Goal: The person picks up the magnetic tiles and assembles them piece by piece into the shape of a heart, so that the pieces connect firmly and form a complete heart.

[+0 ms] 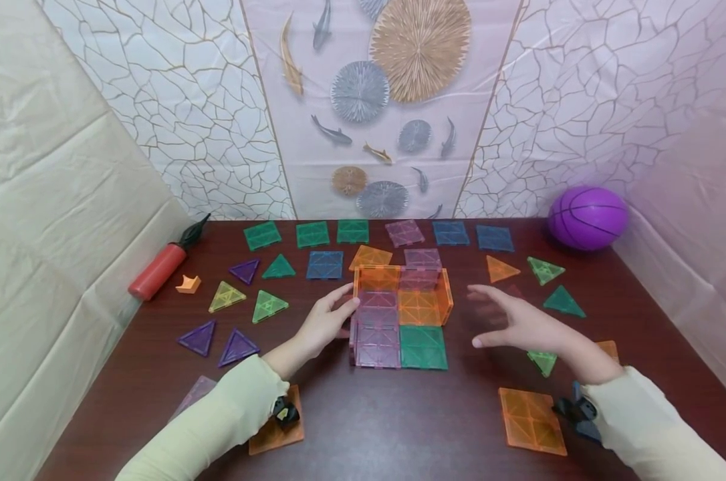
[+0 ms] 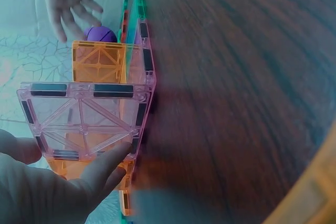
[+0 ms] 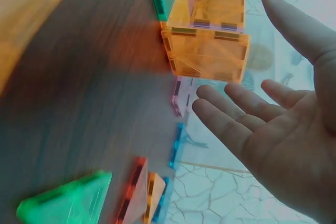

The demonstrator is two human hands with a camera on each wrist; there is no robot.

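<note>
A box-like build of magnetic tiles [image 1: 423, 347] stands mid-table. Pink, orange and green squares form its floor, and orange and pink squares stand upright round its back and sides. At its left side my left hand [image 1: 323, 327] holds the upright pink magnetic tile [image 2: 81, 111]. One finger lies across that tile's outer face, while another digit meets its upper edge. My right hand [image 1: 513, 321] hovers to the right of the build with fingers spread and thumb apart, holding nothing. In the right wrist view, its fingertips point toward the orange side wall [image 3: 207, 53].
Green squares [image 1: 312, 234], blue squares [image 1: 494, 238] and a pink square [image 1: 405, 233] lie along the back. Loose triangles [image 1: 197, 338] flank both sides. An orange square [image 1: 533, 422] lies near the right forearm. A red pump [image 1: 158, 270] and purple ball [image 1: 588, 218] sit at the far corners.
</note>
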